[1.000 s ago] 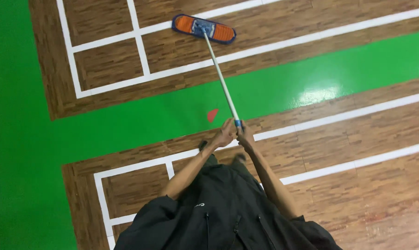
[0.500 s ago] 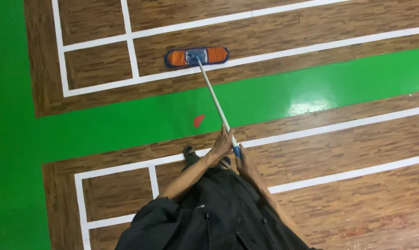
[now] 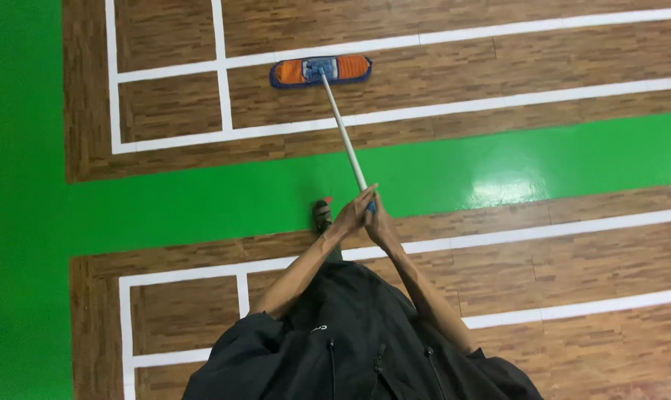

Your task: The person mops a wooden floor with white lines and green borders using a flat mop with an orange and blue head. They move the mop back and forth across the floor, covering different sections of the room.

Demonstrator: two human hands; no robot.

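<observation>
A flat mop with an orange and blue head (image 3: 321, 71) rests on the brown wood-pattern floor between white court lines. Its long pale handle (image 3: 343, 132) slants down to my hands. My left hand (image 3: 352, 215) and my right hand (image 3: 380, 224) are both closed around the blue grip at the handle's near end, side by side, touching each other. Both forearms stretch forward from my black jacket (image 3: 350, 348). One of my feet (image 3: 322, 215), in a dark shoe, shows just left of my hands on the green strip.
The floor is a sports court: brown wood-pattern panels (image 3: 543, 59) with white lines (image 3: 221, 96), split by a glossy green band (image 3: 202, 200) that also runs down the left side. A bright light reflection (image 3: 509, 189) lies on the green at the right.
The mop head has slid left and nearer across the far brown panel. The view has shifted, my foot has stepped onto the green strip, and both hands kept hold of the handle.
</observation>
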